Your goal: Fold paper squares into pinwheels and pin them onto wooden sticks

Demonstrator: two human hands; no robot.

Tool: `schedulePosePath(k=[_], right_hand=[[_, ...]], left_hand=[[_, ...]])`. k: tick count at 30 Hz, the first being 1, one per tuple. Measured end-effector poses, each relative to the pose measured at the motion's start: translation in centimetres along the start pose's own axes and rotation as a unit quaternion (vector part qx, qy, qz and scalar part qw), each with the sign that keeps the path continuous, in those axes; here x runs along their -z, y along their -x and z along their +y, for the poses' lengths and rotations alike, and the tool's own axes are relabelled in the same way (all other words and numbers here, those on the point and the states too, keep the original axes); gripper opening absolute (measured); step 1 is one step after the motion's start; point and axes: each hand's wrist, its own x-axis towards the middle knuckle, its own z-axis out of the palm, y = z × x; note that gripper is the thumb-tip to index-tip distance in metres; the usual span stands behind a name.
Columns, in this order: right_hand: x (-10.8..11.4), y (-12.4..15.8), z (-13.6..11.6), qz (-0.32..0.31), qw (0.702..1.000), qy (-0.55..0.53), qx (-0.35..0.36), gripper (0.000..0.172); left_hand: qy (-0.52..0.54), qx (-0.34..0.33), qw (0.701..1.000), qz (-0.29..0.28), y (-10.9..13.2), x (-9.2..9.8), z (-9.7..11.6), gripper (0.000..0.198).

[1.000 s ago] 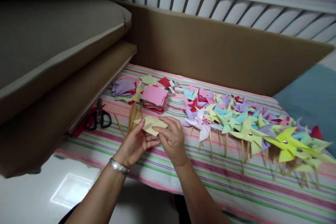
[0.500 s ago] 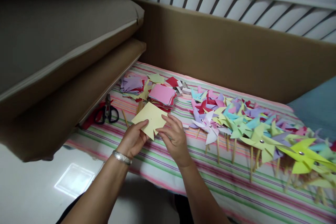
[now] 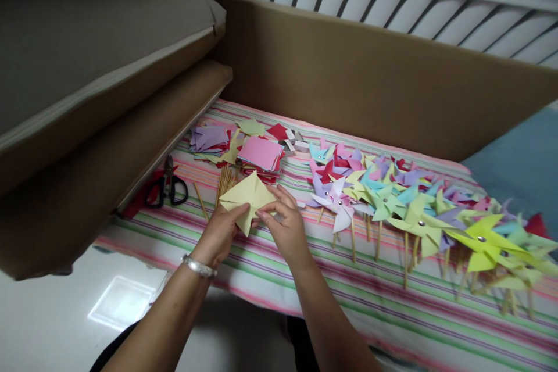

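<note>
1. Your striped cloth [image 3: 392, 302] spreads under everything; the pale yellow sheet [image 3: 246, 190] is held above it, in front of the bundled sticks [image 3: 225, 180].
2. To your right, many finished-looking pinwheels [image 3: 386, 202] lie in a long cluster, apart from your hands.
3. Your right hand [image 3: 284, 224] has thumb and index nearly together, seemingly pinching the sheet's right edge; its other fingers are loosely extended.
4. Your left hand [image 3: 221, 233] is closed on the near-left part, thumb on top, fingers largely hidden beneath.
5. The sheet has lines or slits running in from its corners. You seem to be at the handling-and-shaping step; a next move would call for a steady left grip and a light right pinch, without creasing the centre.
</note>
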Motion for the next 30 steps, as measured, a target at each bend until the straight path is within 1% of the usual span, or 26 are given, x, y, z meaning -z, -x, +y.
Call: schedulePosePath(k=[5,11,16,20,21,22,24,26,27,29,30], right_hand=[[-0.2,-0.1,0.1,0.014,0.998,-0.007,-0.055,0.007],[-0.3,-0.2,0.2,0.028,0.997,-0.010,-0.078,0.007],[-0.6,-0.1,0.0,0.024,0.995,-0.011,-0.093,0.006],[-0.5,-0.2,0.0,0.013,0.991,-0.035,-0.125,0.003],[-0.3,-0.3,0.0,0.014,0.989,-0.059,-0.138,0.006],[0.0,-0.4,0.1,0.019,0.984,-0.093,-0.153,0.014],[0.6,-0.7,0.1,0.019,0.963,-0.179,-0.201,0.033],[1.1,-0.9,0.0,-0.014,0.930,-0.261,-0.259,0.050],[1.2,-0.9,0.0,-0.038,0.914,-0.291,-0.280,0.055],[1.3,-0.8,-0.1,-0.076,0.893,-0.330,-0.298,0.059],[1.3,-0.6,0.0,-0.086,0.889,-0.337,-0.299,0.059]], left_hand=[[-0.027,0.013,1.000,-0.004,0.0,0.0,-0.3,0.048],[-0.046,0.025,0.999,-0.014,0.1,-0.2,-0.1,0.045],[-0.065,0.016,0.998,0.004,0.1,-0.4,-0.3,0.044],[-0.083,0.017,0.996,0.031,-0.2,-0.1,-0.4,0.041],[-0.092,0.021,0.995,0.038,-0.3,0.1,-0.3,0.040],[-0.103,0.027,0.993,0.045,-0.3,0.2,-0.2,0.039],[-0.127,0.043,0.990,0.050,-0.4,0.5,0.1,0.038],[-0.141,0.059,0.988,0.029,-0.4,0.7,0.2,0.038],[-0.147,0.065,0.987,0.011,-0.3,0.7,0.2,0.037],[-0.164,0.075,0.983,-0.025,-0.3,0.7,0.0,0.036],[-0.176,0.079,0.981,-0.037,-0.2,0.7,-0.1,0.035]])
